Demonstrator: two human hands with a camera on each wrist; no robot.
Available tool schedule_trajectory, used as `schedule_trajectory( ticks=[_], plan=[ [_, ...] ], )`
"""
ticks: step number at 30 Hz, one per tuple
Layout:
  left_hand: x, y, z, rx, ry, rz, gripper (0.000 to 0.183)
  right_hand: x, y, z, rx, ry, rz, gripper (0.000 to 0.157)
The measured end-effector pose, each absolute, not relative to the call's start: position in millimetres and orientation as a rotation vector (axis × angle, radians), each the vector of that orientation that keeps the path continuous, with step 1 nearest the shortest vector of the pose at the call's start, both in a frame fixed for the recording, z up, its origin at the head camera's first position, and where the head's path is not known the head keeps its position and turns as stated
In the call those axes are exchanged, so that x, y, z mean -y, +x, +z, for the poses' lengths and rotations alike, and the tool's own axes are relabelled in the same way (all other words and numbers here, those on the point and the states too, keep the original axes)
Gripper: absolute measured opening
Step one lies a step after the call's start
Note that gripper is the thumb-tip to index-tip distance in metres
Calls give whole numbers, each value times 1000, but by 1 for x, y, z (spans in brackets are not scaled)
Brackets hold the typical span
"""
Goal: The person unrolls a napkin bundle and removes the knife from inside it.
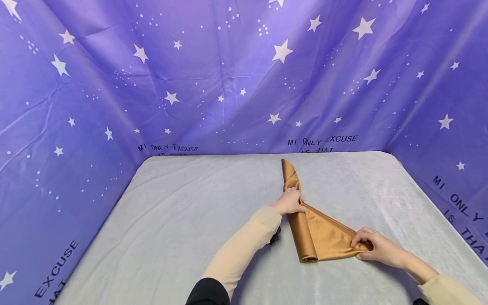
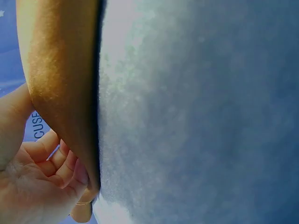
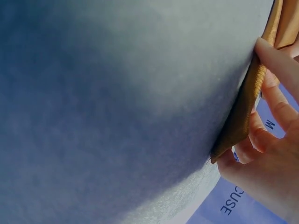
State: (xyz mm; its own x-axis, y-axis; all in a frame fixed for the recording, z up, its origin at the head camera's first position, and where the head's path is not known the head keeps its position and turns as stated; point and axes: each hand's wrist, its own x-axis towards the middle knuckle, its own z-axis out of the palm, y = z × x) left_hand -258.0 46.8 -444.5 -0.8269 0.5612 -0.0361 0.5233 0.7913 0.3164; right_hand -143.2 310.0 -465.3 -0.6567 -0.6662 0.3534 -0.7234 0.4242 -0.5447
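We see a brown cloth (image 1: 331,239) on the table (image 1: 183,220), right of the table's middle, its rolled part (image 1: 303,239) pointing toward the table's far edge. With the left hand (image 1: 290,201) we grip the roll partway along. With the right hand (image 1: 383,250), nearer the table's right edge, we pinch the loose corner. A starry purple curtain (image 1: 228,76) hangs behind the table.

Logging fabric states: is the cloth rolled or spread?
Partly rolled: the cloth forms a tube at the left hand, and a flatter part reaches the right hand.
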Motion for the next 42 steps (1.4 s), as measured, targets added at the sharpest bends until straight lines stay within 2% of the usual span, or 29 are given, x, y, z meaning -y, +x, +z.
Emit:
schedule_trajectory(
  ticks=[30, 42],
  plan=[
    [8, -258, -444, -2661, 716, 1228, 29, -309, -145, -465, 2573, 1287, 1074, 34],
    [26, -254, -448, -2517, 553, 1425, 29, -309, -147, -467, 2561, 1301, 1082, 34]
  ],
)
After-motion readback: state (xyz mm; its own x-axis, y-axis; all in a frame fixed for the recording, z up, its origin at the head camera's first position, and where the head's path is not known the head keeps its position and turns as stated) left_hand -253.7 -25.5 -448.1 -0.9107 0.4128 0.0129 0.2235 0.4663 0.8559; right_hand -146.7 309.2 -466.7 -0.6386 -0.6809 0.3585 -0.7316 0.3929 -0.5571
